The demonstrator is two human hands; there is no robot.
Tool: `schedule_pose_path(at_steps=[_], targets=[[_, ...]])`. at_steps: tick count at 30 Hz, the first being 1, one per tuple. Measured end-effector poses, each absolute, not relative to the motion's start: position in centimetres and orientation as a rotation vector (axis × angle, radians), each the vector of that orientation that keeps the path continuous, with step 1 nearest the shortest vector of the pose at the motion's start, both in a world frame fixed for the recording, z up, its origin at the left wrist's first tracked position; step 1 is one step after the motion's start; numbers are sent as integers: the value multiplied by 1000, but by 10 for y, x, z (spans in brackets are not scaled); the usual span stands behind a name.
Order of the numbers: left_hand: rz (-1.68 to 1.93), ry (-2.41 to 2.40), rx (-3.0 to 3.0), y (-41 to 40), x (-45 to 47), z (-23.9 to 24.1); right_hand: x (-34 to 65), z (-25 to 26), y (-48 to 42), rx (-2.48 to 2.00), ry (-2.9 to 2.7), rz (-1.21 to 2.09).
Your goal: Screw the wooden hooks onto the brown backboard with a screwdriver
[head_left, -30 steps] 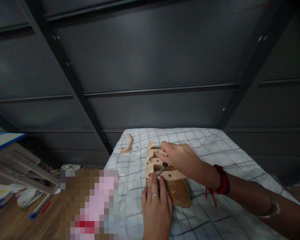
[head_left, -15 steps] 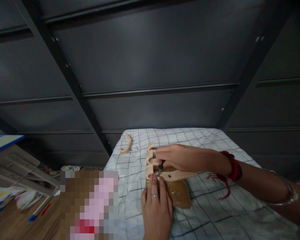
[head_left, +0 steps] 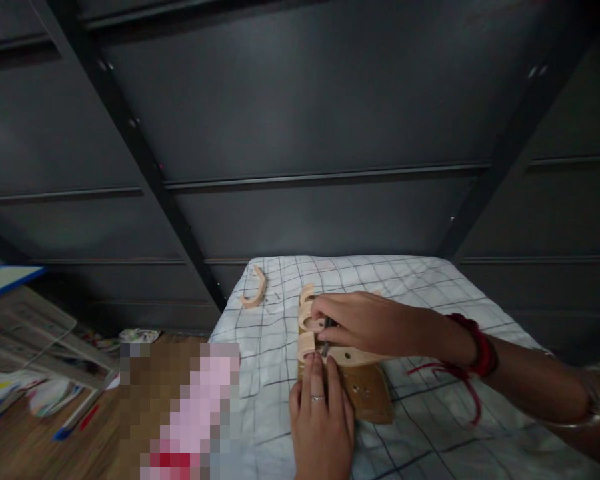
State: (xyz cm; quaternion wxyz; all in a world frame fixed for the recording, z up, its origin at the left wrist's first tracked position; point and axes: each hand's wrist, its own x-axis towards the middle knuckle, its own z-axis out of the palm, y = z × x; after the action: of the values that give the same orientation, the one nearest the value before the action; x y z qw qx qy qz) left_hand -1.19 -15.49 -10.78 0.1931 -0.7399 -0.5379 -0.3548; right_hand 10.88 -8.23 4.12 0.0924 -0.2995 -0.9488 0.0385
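My left hand (head_left: 324,413), with a ring on one finger, lies with fingers stretched out, its fingertips pressing on the near pale wooden hook (head_left: 307,343). Beneath sits a brown wooden board (head_left: 367,397) with small holes. Several curved wooden hooks stand side by side along it; the near one has a dark screw hole in its long arm. Above the near hook, my right hand (head_left: 360,323) grips a small dark-handled screwdriver (head_left: 327,337) in its fingers, its tip pointing down at the wood just beyond my left fingertips. The tip itself is hard to make out.
A loose wooden hook (head_left: 257,290) and a few screws (head_left: 276,295) lie at the far left of the checked cloth (head_left: 265,373). A dark panelled wall (head_left: 320,223) rises behind. A blue-edged table (head_left: 10,283) stands at left, near a pixelated pink area.
My right hand has turned a little around the screwdriver, its handle now more upright. Hands and board appear slightly further right and lower in view. The left hand keeps its place on the hook.
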Motion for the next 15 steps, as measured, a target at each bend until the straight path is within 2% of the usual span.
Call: schedule_pose_path(at_steps=[3, 6, 8, 15], targets=[[-1025, -1504, -2070, -154, -11, -108, 115, 56, -80, -703, -2886, 494], [-1036, -1500, -2056, -154, -11, -108, 114, 59, -76, -762, -2884, 581], [-1030, -1496, -2062, -154, -11, -108, 110, 52, -75, -792, -2853, 486], [-1029, -1503, -2079, -155, -12, -110, 99, 16, -81, -1150, -2603, -311]])
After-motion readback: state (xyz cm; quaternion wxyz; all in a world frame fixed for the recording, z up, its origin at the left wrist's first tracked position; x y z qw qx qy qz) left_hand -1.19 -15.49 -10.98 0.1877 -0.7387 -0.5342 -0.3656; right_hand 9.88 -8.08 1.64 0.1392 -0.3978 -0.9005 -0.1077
